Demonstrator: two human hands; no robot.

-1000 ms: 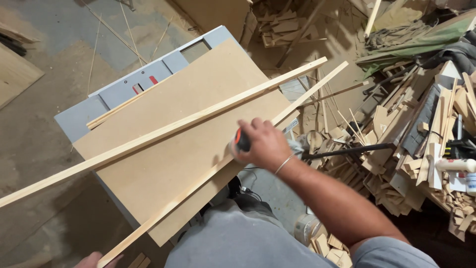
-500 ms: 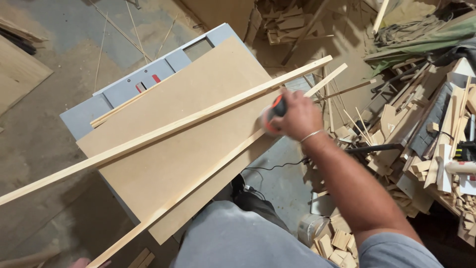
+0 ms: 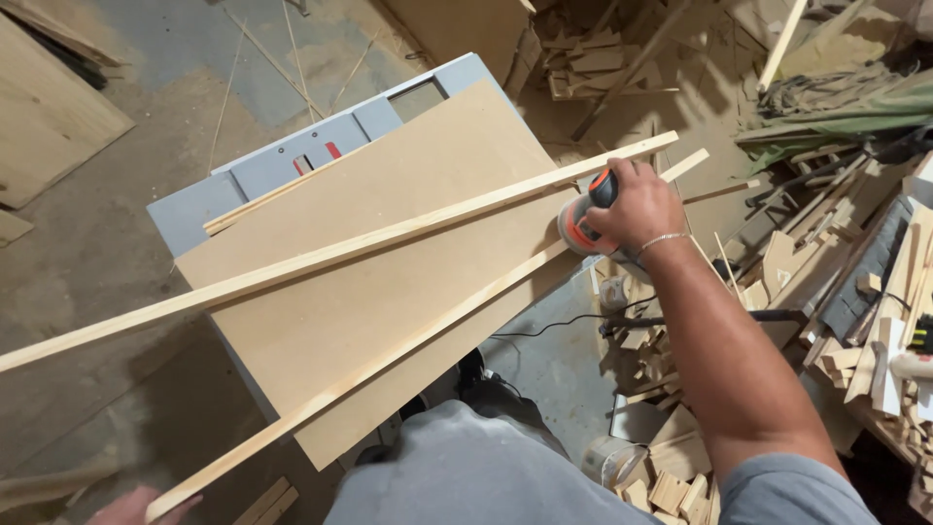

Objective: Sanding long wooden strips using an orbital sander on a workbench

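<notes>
Wooden strip (image 3: pixel 389 355) lies diagonally on the brown board (image 3: pixel 389 243); our left hand (image 3: pixel 136 506), mostly cut off, steadies its low end, grip unclear. Our right hand (image 3: pixel 637 206) closes firmly around the orange sander (image 3: pixel 581 226), pressing it on the strip's far end.

— Any packages, labels, signs or screens here?
— Hardly any. A round white tub (image 3: pixel 610 459) stands on the floor among wood offcuts, low and right of middle.
— Anything else?
— A white bottle-like shape (image 3: pixel 914 366) at the right edge, too cropped to tell.
</notes>
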